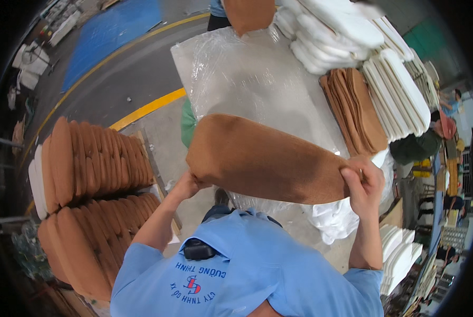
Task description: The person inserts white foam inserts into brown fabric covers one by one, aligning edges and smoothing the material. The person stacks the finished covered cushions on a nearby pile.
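A long brown fabric cushion [268, 158] with rounded corners is stretched between my hands, above the near part of a plastic-covered table. My left hand [189, 186] is closed on its lower left edge, with the fingers partly hidden beneath the fabric. At the other end, my right hand [365, 182] grips the right edge, its thumb lying on top. Whether the fabric is fully filled is hard to tell. Beyond my right hand lies a pile of flat brown covers [355, 111] on the table's right side.
Two rows of brown cushions [99, 158] stand on a pallet at the left. White foam pads [397, 92] are piled right of the table [257, 79], with more pads [397, 253] lower right. Across the table, another person holds a brown piece [249, 13]. White cloth [334, 219] hangs nearby.
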`<move>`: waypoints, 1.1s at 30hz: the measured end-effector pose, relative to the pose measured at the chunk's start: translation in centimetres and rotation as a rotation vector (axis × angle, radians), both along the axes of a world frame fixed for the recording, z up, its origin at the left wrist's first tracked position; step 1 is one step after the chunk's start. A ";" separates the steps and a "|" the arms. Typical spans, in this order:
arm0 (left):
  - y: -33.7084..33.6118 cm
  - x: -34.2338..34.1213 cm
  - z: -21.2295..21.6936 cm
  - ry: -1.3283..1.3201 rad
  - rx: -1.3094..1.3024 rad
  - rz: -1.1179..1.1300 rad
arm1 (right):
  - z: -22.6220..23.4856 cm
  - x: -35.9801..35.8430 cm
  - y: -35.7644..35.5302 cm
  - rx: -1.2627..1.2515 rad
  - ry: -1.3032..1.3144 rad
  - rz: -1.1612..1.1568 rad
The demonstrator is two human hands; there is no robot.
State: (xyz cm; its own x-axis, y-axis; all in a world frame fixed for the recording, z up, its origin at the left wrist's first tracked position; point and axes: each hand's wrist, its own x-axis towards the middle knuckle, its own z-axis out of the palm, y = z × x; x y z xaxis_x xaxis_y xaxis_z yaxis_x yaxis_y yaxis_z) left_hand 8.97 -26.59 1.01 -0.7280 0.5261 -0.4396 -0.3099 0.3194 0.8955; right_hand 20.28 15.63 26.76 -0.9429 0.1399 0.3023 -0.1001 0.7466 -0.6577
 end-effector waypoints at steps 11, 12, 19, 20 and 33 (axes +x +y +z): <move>-1.6 -1.6 -0.1 -0.176 0.050 -0.085 | -2.4 1.0 -1.7 0.033 0.037 -0.185; -1.5 -1.6 -0.3 -0.128 0.027 -0.097 | -2.2 1.4 -1.8 0.068 0.089 -0.138; 0.3 -0.3 -1.1 0.227 0.020 0.034 | -4.2 4.4 -1.5 0.082 0.026 -0.341; -0.6 -0.3 -1.6 0.189 -0.009 0.015 | -3.1 4.0 -2.7 0.138 0.083 -0.297; -2.2 -15.4 5.3 -0.078 -0.368 -0.598 | -5.8 14.2 -7.8 0.199 0.166 -0.482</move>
State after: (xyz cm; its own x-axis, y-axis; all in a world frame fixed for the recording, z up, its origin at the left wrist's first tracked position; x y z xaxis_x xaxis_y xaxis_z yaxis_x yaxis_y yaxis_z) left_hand -6.45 -28.78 6.35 -0.3198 0.6333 -0.7047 -0.0453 0.7327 0.6790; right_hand 34.44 7.87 20.96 -0.7233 0.4690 0.5068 0.1934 0.8422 -0.5033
